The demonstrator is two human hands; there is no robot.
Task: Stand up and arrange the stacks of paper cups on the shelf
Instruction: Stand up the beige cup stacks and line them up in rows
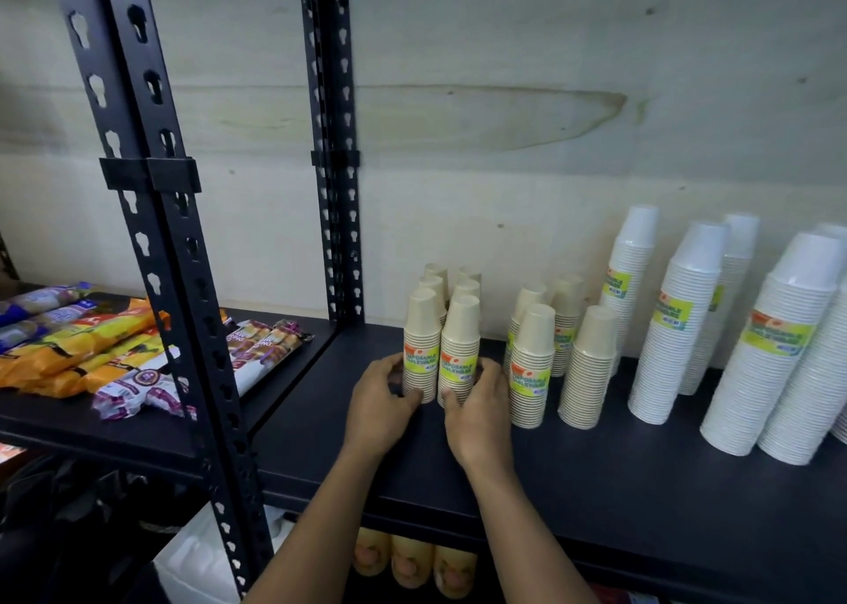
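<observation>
Shelf (596, 489): dark board running right from the rear post (337, 236), which serves as reference throughout. White stacks (678, 328): farthest from the post, all upright, tall, set in a loose staggered group against the back wall. Loose tan stacks (531, 365): four, upright, between the white stacks and the post, with uneven gaps and no clear rows. Tan block (458, 324): nearest the post, just to its right, two columns deep, upright, stacks touching or nearly so. Packets (114, 351): lying flat on the neighbouring board, on the far side of the post, not part of the work. Left hand (380, 404): clamped low on the block's front stack on the post side, fingers curled round its outer face, thumb at its base. Right hand (479, 408): clamped low on the other front stack, thumb on the front, fingers wrapped round the side away from the post. Assessment: the step in hand appears to be squaring and closing up the block's front pair; no stack lies fallen, so standing-up looks done in the visible area. The next move likely calls for releasing without disturbing the block, then gripping the loose tan stacks near their bases and drawing them toward the post into matching rows, with care against toppling.
</observation>
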